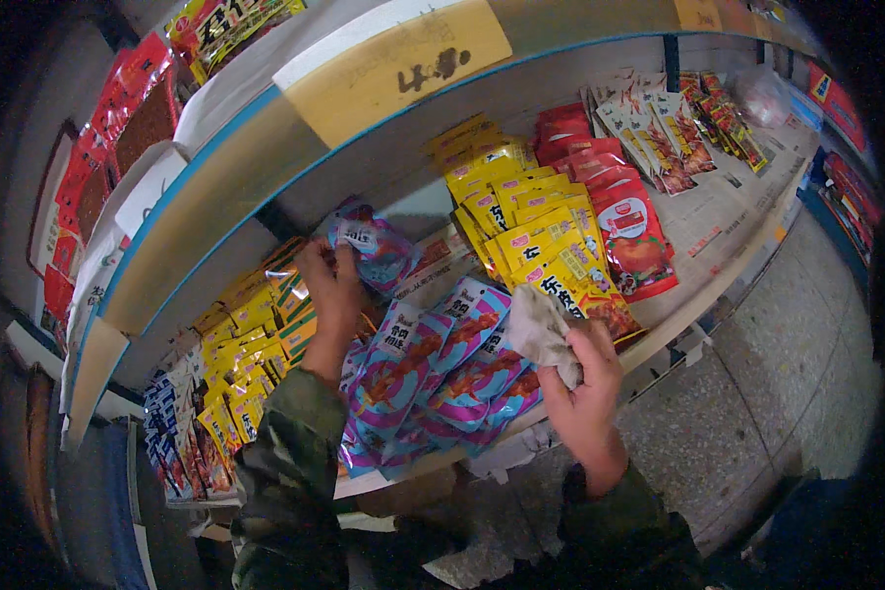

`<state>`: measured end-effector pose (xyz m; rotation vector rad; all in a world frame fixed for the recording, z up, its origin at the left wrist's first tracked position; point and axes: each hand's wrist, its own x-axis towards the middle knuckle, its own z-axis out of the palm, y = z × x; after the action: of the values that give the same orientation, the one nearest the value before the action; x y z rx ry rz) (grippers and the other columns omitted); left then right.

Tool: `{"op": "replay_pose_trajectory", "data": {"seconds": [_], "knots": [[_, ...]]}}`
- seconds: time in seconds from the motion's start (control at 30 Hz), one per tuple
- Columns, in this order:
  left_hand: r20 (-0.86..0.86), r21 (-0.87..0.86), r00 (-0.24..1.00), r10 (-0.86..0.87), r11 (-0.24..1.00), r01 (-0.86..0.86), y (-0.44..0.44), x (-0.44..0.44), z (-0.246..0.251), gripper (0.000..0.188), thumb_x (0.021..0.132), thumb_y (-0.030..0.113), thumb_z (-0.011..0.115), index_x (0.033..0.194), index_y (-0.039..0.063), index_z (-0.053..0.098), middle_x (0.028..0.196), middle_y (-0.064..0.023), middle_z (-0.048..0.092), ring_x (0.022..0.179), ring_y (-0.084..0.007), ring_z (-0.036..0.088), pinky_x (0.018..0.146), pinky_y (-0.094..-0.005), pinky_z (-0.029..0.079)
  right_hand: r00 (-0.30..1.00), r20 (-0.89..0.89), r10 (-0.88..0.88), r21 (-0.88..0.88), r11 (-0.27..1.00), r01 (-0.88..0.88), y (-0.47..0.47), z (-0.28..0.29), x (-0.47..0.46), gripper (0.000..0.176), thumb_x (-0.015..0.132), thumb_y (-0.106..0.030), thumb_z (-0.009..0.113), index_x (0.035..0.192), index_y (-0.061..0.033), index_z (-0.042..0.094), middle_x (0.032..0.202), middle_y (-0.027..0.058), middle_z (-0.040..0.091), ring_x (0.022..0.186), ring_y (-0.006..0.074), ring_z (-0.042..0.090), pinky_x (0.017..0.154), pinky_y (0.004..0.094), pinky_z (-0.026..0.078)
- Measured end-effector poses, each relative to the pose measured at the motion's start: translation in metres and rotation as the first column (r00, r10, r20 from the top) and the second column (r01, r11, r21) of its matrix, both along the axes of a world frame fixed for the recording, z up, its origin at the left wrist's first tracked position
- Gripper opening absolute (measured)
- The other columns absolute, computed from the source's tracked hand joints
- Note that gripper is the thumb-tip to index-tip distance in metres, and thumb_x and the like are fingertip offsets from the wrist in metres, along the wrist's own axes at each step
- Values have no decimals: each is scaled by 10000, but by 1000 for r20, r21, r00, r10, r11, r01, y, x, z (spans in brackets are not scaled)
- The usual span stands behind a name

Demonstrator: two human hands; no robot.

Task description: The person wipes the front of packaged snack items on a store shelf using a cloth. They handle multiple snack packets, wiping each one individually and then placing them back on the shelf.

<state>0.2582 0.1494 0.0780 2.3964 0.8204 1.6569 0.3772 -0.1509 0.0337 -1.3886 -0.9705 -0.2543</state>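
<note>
My right hand (590,391) grips a crumpled whitish cloth (538,332) above the front edge of a shelf, beside yellow snack packets (560,265). My left hand (332,287) reaches to the back of the shelf, its fingers at the left side of a blue and pink snack packet (372,247); whether they grip it cannot be told. Between my hands lies an overlapping pile of blue and pink snack packets (442,369) with meat pictured on them. Part of the newspaper lining (431,269) shows behind the pile.
Red packets (634,228), white packets (656,133) and small packets (723,118) stand farther right. More yellow packets (247,361) lie left of my left arm. An upper shelf edge with a handwritten card (413,66) curves overhead. Speckled floor (752,346) shows beyond the lower shelf's front edge.
</note>
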Motion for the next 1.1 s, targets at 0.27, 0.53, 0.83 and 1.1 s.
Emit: {"op": "replay_pose_trajectory", "data": {"seconds": [0.27,0.53,0.83,1.1], "knots": [[177,-566,747,-641,555,610,-153,-3,27,76,959,100,488,994,39,459,905,-29,508,823,-101,468,712,-267,426,983,154,95,-20,995,-93,-3,21,-46,439,691,-185,687,1097,-48,594,1066,194,519,932,382,562,783,445,493],[64,-845,478,-876,207,494,-199,-31,32,140,935,68,491,1064,26,459,973,-20,494,933,-90,458,832,-250,407,985,-99,-138,-37,990,135,-10,21,-11,395,694,-95,668,1069,-19,569,988,194,488,873,400,534,737,452,466],[416,-709,714,-563,290,643,-173,-9,27,132,970,133,460,1086,74,487,1013,-41,578,908,-134,549,815,-291,467,978,121,169,-153,977,-150,-8,20,-28,432,688,-163,693,1088,-46,580,1029,181,527,918,391,568,744,472,489],[-9,-794,930,-367,568,216,-91,-3,-2,204,879,207,636,943,46,527,811,-59,595,639,-160,559,572,-359,477,997,20,69,-143,988,-65,-7,16,-11,349,692,-82,697,1011,-6,579,920,180,545,839,382,565,694,427,473]]}}
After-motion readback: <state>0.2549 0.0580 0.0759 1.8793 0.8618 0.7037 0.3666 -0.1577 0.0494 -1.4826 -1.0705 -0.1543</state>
